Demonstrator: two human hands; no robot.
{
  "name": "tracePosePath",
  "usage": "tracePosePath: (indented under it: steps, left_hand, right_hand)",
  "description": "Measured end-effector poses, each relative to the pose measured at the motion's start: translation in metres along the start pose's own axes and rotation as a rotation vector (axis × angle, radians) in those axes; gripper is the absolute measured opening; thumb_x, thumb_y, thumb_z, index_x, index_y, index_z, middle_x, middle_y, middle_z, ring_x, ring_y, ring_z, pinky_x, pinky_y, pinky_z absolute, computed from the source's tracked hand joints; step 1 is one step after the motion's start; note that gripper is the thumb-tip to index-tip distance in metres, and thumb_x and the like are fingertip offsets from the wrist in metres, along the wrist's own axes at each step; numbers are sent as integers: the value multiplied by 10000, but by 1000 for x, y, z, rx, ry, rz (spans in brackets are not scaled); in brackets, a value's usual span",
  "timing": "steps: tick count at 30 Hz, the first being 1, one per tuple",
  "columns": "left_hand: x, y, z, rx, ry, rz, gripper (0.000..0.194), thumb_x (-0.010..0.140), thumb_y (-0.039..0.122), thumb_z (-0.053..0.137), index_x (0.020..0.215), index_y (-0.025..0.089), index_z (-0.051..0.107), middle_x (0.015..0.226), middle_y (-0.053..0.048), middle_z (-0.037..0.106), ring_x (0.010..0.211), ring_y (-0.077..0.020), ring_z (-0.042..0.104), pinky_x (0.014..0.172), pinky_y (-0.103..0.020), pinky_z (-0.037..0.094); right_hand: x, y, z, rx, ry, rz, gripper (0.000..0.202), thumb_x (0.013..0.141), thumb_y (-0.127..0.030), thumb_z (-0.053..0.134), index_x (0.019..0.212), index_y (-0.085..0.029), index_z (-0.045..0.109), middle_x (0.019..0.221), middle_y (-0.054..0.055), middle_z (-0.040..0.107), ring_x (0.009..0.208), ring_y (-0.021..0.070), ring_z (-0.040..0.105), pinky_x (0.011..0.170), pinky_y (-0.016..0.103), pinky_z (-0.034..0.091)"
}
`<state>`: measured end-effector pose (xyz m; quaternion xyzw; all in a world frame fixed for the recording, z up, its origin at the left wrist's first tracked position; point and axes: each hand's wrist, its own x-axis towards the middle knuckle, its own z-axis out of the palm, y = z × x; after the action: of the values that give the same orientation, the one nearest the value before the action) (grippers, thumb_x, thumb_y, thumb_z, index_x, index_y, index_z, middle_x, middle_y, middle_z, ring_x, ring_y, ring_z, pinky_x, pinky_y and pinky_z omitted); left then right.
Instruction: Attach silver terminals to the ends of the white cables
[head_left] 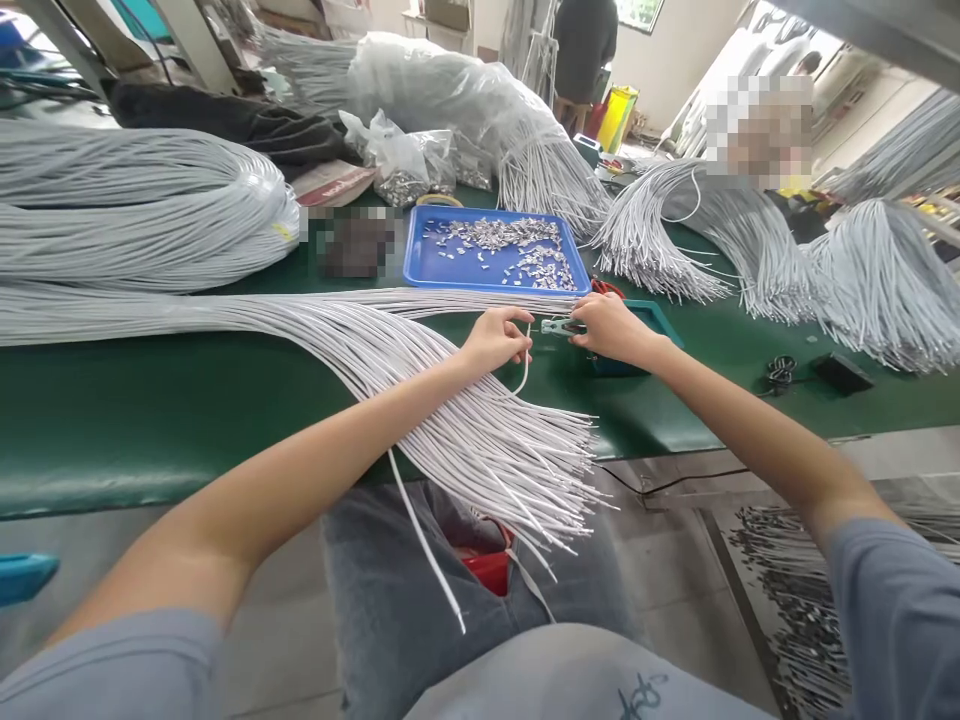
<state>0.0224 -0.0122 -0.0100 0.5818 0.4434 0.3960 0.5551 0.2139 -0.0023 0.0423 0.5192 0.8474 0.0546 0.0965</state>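
Observation:
Between the fingers of my left hand is the end of a thin white cable, its tip pointing up. My right hand is closed on a small pale-green clip-like tool, whose tip points left at the cable end, with a small gap between them. A thick bundle of white cables runs under my left forearm and fans out over the table's front edge. Just behind my hands is a blue tray holding many small metal pieces.
The green table carries further grey cable bundles at the left and white ones at the right. A teal box sits beneath my right hand. Bags of metal parts lie behind the tray. A black adapter rests at the right.

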Motion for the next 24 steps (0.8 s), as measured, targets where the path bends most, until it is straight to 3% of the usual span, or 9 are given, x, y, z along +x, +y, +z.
tracePosePath:
  steps: [12,24]
  left_hand:
    - [4,-3,0,-11,23,-40,248,663,22,685,893,101,634,505,-17,653,465,-133,633,450,-190,435]
    - [4,-5,1,142,42,-24,245,703,48,680,944,78,660,531,-3,658,477,-114,627,518,-196,479]
  right_hand:
    - [4,-14,0,-14,-36,7,231,863,-170,484,929,-92,692,1143,198,681,1123,314,572,902,429,364]
    - [4,-19,0,8,-40,37,196,859,-172,528,902,-81,697,1080,175,688,1106,314,574,920,443,375]
